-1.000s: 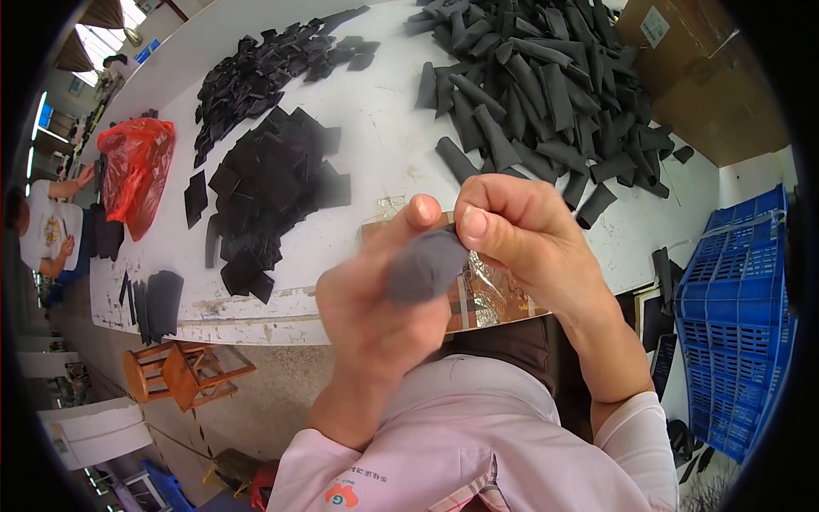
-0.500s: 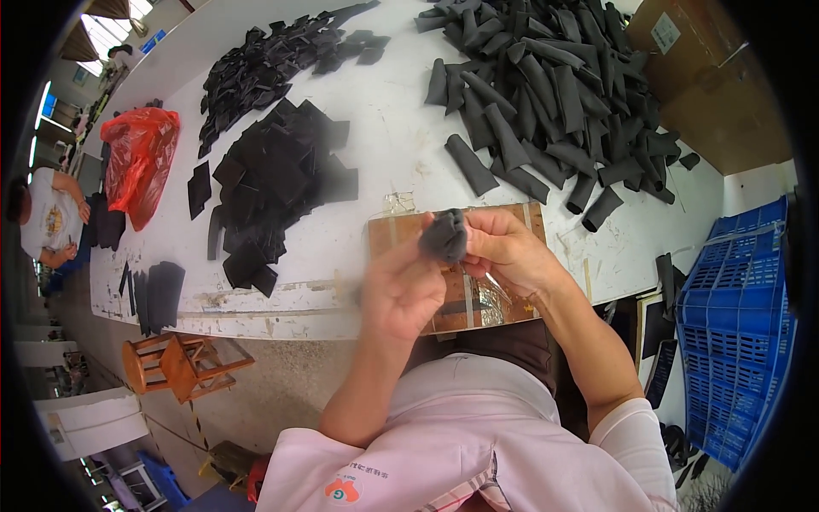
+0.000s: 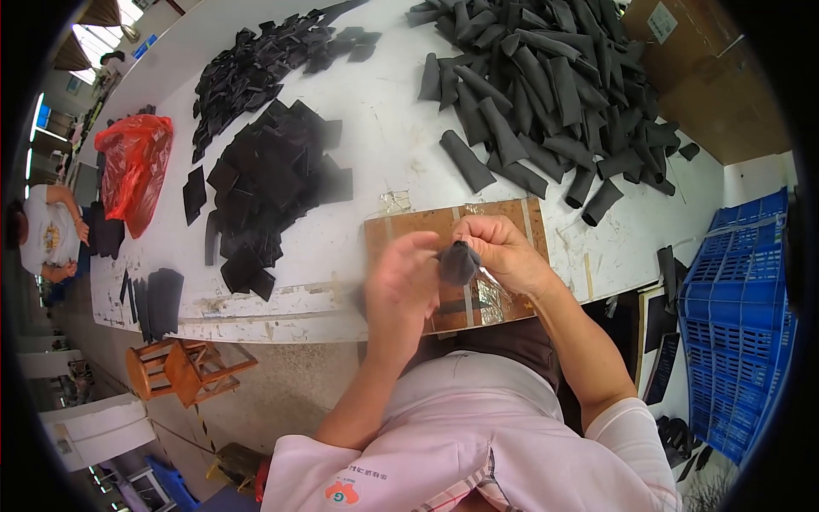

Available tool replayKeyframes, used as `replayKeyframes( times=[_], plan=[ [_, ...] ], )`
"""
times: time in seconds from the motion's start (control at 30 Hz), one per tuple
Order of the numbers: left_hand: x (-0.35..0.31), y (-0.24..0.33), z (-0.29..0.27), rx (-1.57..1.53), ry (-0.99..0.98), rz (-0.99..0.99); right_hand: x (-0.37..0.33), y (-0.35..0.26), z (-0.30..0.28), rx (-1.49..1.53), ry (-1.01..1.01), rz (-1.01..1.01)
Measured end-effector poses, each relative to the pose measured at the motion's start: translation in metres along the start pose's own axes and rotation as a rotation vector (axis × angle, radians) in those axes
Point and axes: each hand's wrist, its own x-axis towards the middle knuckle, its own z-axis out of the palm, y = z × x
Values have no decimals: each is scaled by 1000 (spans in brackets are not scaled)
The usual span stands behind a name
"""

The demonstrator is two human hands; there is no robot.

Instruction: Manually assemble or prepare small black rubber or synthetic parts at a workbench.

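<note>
My right hand (image 3: pixel 503 256) pinches a dark grey piece of soft material (image 3: pixel 459 263), folded or rolled into a small bundle, above the brown board (image 3: pixel 384 235) at the table's front edge. Close against its left side is my left hand (image 3: pixel 401 277), blurred, its fingers stretched out and loose from the piece. Whether a fingertip still touches it is hard to see. Left of the board lies a heap of flat black pieces (image 3: pixel 269 179). Beyond the board on the right, dark grey rolled tubes (image 3: pixel 537 85) are piled up.
A smaller-piece black heap (image 3: pixel 247 72) lies at the back left. Near it sits a red plastic bag (image 3: pixel 136 171). A cardboard box (image 3: pixel 708 85) and blue crates (image 3: pixel 738 316) stand at the right. A wooden stool (image 3: pixel 192 367) is below the table's left edge, and a person (image 3: pixel 51 226) is farther left.
My left hand has let go of the grey piece and drawn slightly left, fingers straightening. The piece has shifted a little right and down in my right hand.
</note>
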Motion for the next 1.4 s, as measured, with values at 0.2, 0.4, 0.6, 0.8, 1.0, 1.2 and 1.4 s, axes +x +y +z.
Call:
replayKeyframes(
  times=[0.2,0.4,0.6,0.8,1.0,1.2,1.4],
  plan=[
    [20,23,6,633,-149,676,-11,-24,16,-627,312,-279],
    [1,28,16,-229,10,415,-16,-60,41,-1413,154,-648],
    [11,7,16,-173,-41,329,-17,-26,24,-1316,182,-514],
    [28,45,25,368,-312,448,-17,-17,23,-1014,179,-728],
    [24,37,30,610,-147,528,-15,-11,8,-1116,128,-424],
    [15,33,18,-40,-179,529,-17,-60,29,-1283,60,-397],
    [18,16,2,-243,-151,407,-12,-31,25,-1240,73,-366]
  ],
)
